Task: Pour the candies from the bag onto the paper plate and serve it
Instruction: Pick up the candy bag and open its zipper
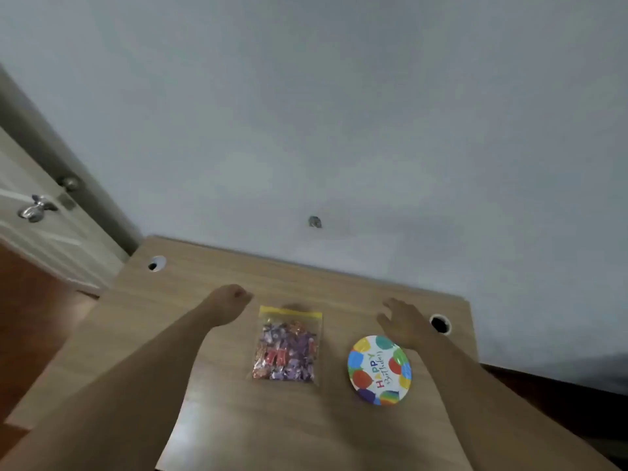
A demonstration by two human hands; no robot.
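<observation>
A clear zip bag of candies (287, 348) with a yellow seal strip lies flat in the middle of the wooden desk (238, 419); the wrapped sweets inside are purple, red and orange. To its right sits a paper plate (379, 370) printed with coloured balloons and "Happy Birthday", with nothing on it. My left hand (228, 302) hovers just left of the bag's top corner, fingers curled in, holding nothing. My right hand (406, 322) is above the plate's far edge with its fingers spread apart, also holding nothing.
The desk stands against a pale wall. Two round cable holes are in its top, one at the far left (156, 264) and one near the right edge (440, 323). A white door with a metal handle (35, 209) is at the left, over a reddish floor.
</observation>
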